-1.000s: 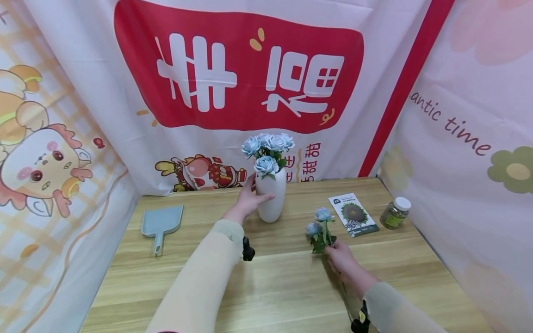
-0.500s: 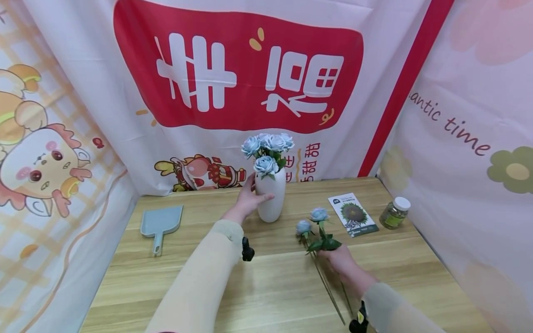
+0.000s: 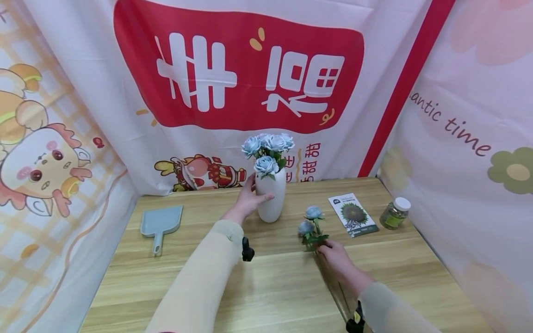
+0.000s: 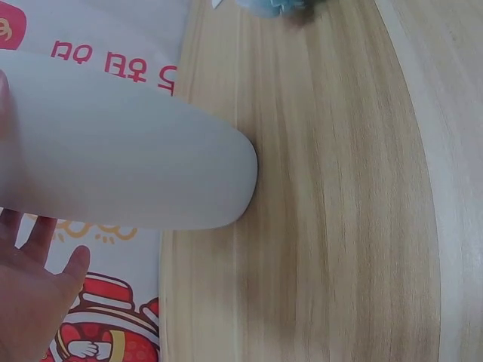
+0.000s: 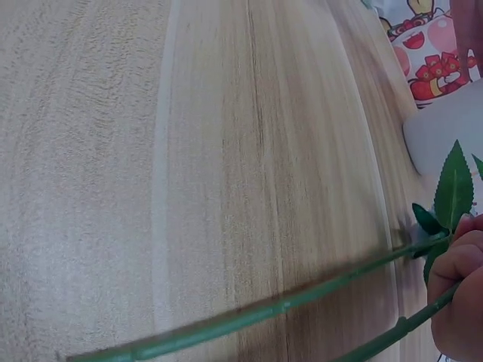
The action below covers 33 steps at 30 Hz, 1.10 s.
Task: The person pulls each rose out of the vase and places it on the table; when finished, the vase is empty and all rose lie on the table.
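In the head view my left hand (image 3: 246,203) holds a white vase (image 3: 272,203) that stands upright on the table, thumb across its front. Several light-blue roses (image 3: 266,165) fill the vase's mouth. The left wrist view shows the vase's smooth side (image 4: 136,151), with fingers beside it. To the right of the vase, my right hand (image 3: 339,263) pinches a long-stemmed blue rose (image 3: 314,212) just under its leaves. A second blue rose (image 3: 306,227) lies against it. Two green stems (image 5: 279,308) run back over the table in the right wrist view; whether both are gripped I cannot tell.
A grey-blue dustpan (image 3: 161,221) lies on the left of the wooden table (image 3: 266,286). On the right are a sunflower seed packet (image 3: 354,214) and a lidded glass jar (image 3: 395,213). Printed curtains (image 3: 333,157) hang close behind and at both sides.
The right hand has shifted slightly left. The two roses, spread apart half a second ago with one stem lying away from the hand, are now close together. The left hand and vase have stayed put.
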Each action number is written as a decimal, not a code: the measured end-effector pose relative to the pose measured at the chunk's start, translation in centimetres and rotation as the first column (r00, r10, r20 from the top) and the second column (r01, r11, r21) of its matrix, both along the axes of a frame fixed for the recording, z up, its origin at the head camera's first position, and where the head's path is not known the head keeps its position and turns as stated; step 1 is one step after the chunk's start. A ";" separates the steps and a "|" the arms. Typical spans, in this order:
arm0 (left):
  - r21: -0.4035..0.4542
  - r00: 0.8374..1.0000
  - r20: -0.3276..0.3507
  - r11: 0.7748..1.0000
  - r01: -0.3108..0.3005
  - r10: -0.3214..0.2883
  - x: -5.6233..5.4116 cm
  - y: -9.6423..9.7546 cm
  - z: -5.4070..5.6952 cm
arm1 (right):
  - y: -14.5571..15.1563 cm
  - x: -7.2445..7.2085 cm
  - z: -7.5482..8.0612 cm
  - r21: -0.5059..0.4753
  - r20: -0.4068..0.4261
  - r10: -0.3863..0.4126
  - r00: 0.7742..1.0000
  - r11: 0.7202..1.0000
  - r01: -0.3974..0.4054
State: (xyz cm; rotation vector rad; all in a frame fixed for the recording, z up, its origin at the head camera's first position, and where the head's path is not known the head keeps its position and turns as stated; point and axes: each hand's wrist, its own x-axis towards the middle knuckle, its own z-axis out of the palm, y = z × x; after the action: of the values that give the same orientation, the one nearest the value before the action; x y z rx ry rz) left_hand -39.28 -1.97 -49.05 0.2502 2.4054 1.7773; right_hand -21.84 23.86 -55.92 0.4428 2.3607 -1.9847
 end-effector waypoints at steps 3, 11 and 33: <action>-0.050 0.998 -0.052 0.999 0.019 -0.021 0.5 0.1 -0.2 | 0.0 0.0 0.2 -0.022 0.026 0.003 1.000 1.000 -0.003; -0.075 0.968 -0.083 0.967 -0.244 0.237 4.5 0.7 -3.4 | -0.1 -0.5 0.3 -0.098 0.023 0.023 0.999 0.995 -0.021; 0.210 0.898 0.374 0.965 0.159 -0.230 13.0 8.4 -8.2 | -1.4 -1.0 1.1 -0.269 0.023 0.036 0.999 0.963 -0.029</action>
State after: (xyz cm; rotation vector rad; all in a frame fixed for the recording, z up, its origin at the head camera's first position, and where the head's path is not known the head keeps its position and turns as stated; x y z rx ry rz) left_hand -26.26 6.40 -57.22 0.1276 1.8796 1.7495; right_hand -22.84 22.45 -54.78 0.4118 2.0249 -2.2235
